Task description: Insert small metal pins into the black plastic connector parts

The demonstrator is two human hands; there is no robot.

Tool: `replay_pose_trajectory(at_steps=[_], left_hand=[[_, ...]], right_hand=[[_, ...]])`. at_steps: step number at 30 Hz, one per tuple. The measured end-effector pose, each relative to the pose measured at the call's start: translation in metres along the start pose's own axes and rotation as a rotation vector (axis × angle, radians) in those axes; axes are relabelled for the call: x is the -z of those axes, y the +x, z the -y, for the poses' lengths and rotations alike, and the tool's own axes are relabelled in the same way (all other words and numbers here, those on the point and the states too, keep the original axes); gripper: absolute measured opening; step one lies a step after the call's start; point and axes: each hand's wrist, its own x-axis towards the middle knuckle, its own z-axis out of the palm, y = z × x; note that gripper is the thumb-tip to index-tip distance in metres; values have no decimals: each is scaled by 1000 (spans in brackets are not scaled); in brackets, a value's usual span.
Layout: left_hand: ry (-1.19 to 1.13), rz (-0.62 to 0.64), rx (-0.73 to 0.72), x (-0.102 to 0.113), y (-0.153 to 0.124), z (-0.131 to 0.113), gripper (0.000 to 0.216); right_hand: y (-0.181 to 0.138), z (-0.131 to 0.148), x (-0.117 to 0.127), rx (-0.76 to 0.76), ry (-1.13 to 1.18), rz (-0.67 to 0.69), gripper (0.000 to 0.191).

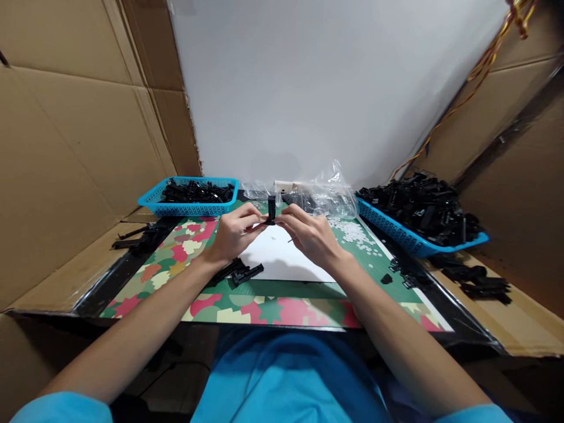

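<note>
A small black plastic part [272,207] stands upright between my hands, over the white sheet [277,264]. My left hand [238,231] pinches its lower end from the left. From the other side the fingers of my right hand [311,234] close on the same lower end. A thin, dark stick-like piece [291,239] pokes out under my right fingers; what it is I cannot make out. Several similar black parts [247,274] lie on the mat just below my left wrist.
Blue baskets heaped with black parts stand at the left [189,208] and right [396,231]. Clear plastic bags [330,197] lie at the back. Small white discs [355,235] are scattered on the patterned mat [264,309]. More black parts [480,282] lie at the right edge; cardboard walls [79,135] enclose the table.
</note>
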Motion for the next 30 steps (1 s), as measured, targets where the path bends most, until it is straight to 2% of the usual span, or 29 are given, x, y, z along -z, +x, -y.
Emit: replay_pose_trajectory(at_steps=[12,20,26,30], left_hand=[[-46,60,-8,-3,1,0,5],[-30,52,59,-5,0,1,9],[-58,86,52,-5,-1,1,7],[-74,84,47,-3,0,0,5]], right_hand=[[0,-7,-2,-24,307,-32,23],[-3,-11,0,-96,268,-47,23],[-5,-13,-5,-51,153,-3,24],[-4,-13,-8,-37,165,8,25]])
